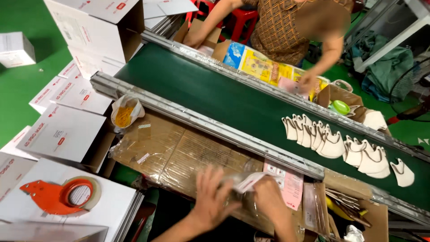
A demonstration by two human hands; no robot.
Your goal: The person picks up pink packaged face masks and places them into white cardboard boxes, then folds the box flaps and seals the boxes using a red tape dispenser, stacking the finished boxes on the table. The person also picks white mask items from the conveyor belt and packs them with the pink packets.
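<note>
Both hands are low at the cardboard-covered bench (188, 152): the left hand (214, 197) lies fingers spread on a crinkly clear plastic packet (251, 181), and the right hand (268, 197) pinches its end. One orange tape dispenser (58, 195) sits left (blurred); roughly a dozen white masks (333, 143) ride the green conveyor belt (215, 94).

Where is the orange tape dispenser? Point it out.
In the head view, the orange tape dispenser lies at lower left on a stack of flat white cartons, left of the person's left hand.

Green conveyor belt (215, 96), white masks (331, 143)
</note>
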